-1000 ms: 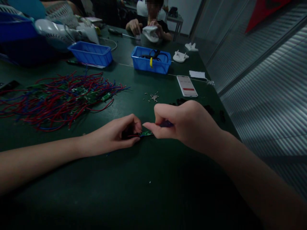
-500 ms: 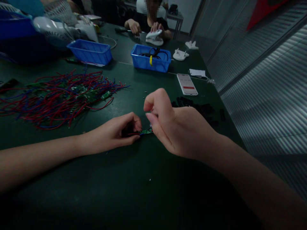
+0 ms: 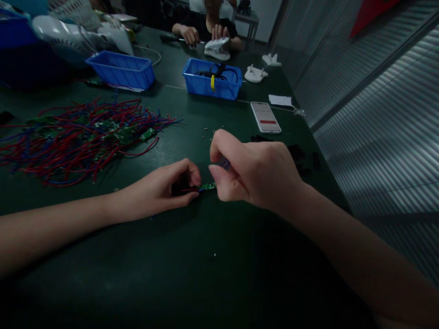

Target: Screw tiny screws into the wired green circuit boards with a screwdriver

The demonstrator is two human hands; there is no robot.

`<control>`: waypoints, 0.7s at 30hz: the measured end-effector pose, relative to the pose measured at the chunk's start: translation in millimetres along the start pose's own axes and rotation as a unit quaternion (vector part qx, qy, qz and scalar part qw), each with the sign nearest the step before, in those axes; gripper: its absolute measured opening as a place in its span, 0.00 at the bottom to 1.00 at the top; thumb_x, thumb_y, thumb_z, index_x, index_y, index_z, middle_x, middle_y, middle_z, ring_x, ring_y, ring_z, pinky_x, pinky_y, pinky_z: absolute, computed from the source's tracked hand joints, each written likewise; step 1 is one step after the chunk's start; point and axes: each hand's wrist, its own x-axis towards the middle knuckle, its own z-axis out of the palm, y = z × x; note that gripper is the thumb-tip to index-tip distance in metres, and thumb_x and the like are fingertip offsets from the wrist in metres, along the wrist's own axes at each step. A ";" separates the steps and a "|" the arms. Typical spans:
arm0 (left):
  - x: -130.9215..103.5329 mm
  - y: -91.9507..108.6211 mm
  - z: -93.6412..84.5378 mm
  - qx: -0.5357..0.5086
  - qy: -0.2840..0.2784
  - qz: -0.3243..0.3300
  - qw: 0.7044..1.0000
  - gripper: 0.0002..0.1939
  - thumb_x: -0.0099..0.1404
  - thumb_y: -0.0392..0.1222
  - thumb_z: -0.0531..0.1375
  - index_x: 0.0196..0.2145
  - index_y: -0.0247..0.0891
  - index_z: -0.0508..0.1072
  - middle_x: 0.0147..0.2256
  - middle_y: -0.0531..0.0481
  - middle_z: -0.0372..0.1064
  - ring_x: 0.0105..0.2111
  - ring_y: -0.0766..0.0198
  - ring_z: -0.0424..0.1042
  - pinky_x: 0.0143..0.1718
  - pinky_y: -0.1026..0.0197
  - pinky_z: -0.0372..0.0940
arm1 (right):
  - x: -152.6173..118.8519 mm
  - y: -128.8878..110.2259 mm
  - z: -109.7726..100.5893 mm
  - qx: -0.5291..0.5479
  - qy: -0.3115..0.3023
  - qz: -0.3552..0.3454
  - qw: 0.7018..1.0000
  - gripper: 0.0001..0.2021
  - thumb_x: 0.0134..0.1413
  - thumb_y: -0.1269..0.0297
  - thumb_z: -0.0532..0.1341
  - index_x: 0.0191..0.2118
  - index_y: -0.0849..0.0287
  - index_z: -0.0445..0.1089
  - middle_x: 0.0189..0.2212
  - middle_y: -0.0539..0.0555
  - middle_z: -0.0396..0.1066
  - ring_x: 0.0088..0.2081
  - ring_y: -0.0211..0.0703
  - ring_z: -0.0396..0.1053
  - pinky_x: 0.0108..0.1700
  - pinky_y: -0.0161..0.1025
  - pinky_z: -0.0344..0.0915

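Note:
My left hand (image 3: 168,185) rests on the dark green table with its fingers closed around the wired end of a small green circuit board (image 3: 207,186). Red and blue wires run from the board under those fingers. Over the board's right end is my right hand (image 3: 247,171), its index finger and thumb curled together. Something small and bluish shows between them, too hidden to name. Beyond my left hand lies a tangled pile of circuit boards with red and blue wires (image 3: 78,141).
Two blue bins (image 3: 120,71) stand at the back, the right one (image 3: 212,87) with black cables. A phone (image 3: 265,117), small screws, white parts (image 3: 255,74) and black pieces (image 3: 315,160) lie right. Across the table a person's hands (image 3: 190,35) hold a tool and a white part.
My right hand's fingers have curled differently, with the thumb bent lower, and the hand has shifted slightly. The view has tilted a little. My left hand keeps its hold.

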 end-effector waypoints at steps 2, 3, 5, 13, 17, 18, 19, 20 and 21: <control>-0.4 -0.6 -0.2 0.005 -0.006 -0.002 1.000 0.15 0.62 0.43 0.60 0.45 0.39 0.63 0.37 0.52 0.67 0.32 0.68 0.68 0.30 0.67 0.66 | 1.9 -2.2 -4.3 0.035 -0.029 -0.020 0.999 0.13 0.59 0.63 0.46 0.41 0.59 0.64 0.25 0.48 0.67 0.24 0.34 0.62 0.25 0.34 0.46; -0.6 -1.4 -0.1 0.008 -0.005 0.000 1.000 0.15 0.63 0.43 0.60 0.45 0.39 0.62 0.37 0.52 0.67 0.33 0.68 0.68 0.30 0.67 0.66 | 2.8 -3.3 -6.6 0.038 -0.038 -0.031 0.998 0.13 0.58 0.65 0.45 0.43 0.60 0.64 0.27 0.48 0.68 0.25 0.34 0.63 0.26 0.35 0.47; -0.9 -3.9 0.6 0.011 -0.004 0.005 1.000 0.15 0.63 0.43 0.60 0.46 0.39 0.62 0.37 0.52 0.67 0.33 0.68 0.68 0.30 0.67 0.66 | 4.3 -4.7 -10.5 0.027 -0.048 -0.040 0.998 0.14 0.61 0.65 0.43 0.45 0.61 0.63 0.30 0.50 0.69 0.28 0.35 0.64 0.27 0.35 0.47; -0.8 -9.6 1.1 0.022 -0.009 0.011 1.000 0.13 0.63 0.44 0.60 0.44 0.39 0.65 0.39 0.49 0.68 0.35 0.65 0.69 0.31 0.64 0.66 | 3.2 -2.7 -16.3 -0.073 -0.037 -0.009 0.997 0.23 0.65 0.47 0.41 0.39 0.59 0.66 0.24 0.51 0.67 0.24 0.34 0.62 0.25 0.35 0.41; -2.0 -1.9 0.0 0.025 -0.022 -0.006 0.999 0.11 0.66 0.45 0.57 0.43 0.37 0.64 0.37 0.52 0.67 0.34 0.68 0.67 0.32 0.66 0.65 | 0.6 -2.0 -10.9 -0.115 0.004 -0.005 0.993 0.25 0.64 0.47 0.41 0.34 0.59 0.67 0.20 0.50 0.64 0.23 0.36 0.61 0.26 0.36 0.40; -2.2 0.4 -0.2 0.022 -0.023 -0.010 0.999 0.11 0.67 0.45 0.56 0.43 0.37 0.63 0.38 0.52 0.66 0.35 0.69 0.66 0.32 0.66 0.64 | 0.9 -1.5 -10.1 -0.105 0.000 -0.010 0.994 0.24 0.65 0.50 0.41 0.35 0.59 0.67 0.21 0.51 0.65 0.23 0.37 0.62 0.26 0.36 0.41; -2.1 2.4 -0.4 0.019 -0.024 -0.013 0.999 0.11 0.68 0.45 0.55 0.44 0.37 0.62 0.38 0.52 0.66 0.35 0.69 0.66 0.32 0.67 0.64 | 1.6 -1.0 -9.8 -0.084 -0.009 -0.015 0.996 0.22 0.65 0.53 0.41 0.38 0.59 0.68 0.23 0.52 0.67 0.25 0.38 0.63 0.26 0.36 0.42; -2.0 3.9 -0.5 0.016 -0.024 -0.015 0.999 0.11 0.68 0.45 0.55 0.45 0.37 0.62 0.38 0.53 0.65 0.35 0.69 0.66 0.32 0.67 0.63 | 2.6 -0.5 -9.8 -0.054 -0.023 -0.023 0.998 0.20 0.64 0.57 0.41 0.42 0.60 0.68 0.27 0.53 0.69 0.28 0.39 0.65 0.26 0.36 0.44; -1.7 4.8 -0.5 0.014 -0.025 -0.013 0.999 0.11 0.68 0.44 0.55 0.45 0.38 0.61 0.38 0.53 0.65 0.35 0.69 0.65 0.32 0.67 0.63 | 3.8 -0.1 -10.2 -0.018 -0.039 -0.034 0.999 0.19 0.63 0.61 0.42 0.45 0.62 0.66 0.32 0.54 0.70 0.32 0.40 0.67 0.27 0.36 0.47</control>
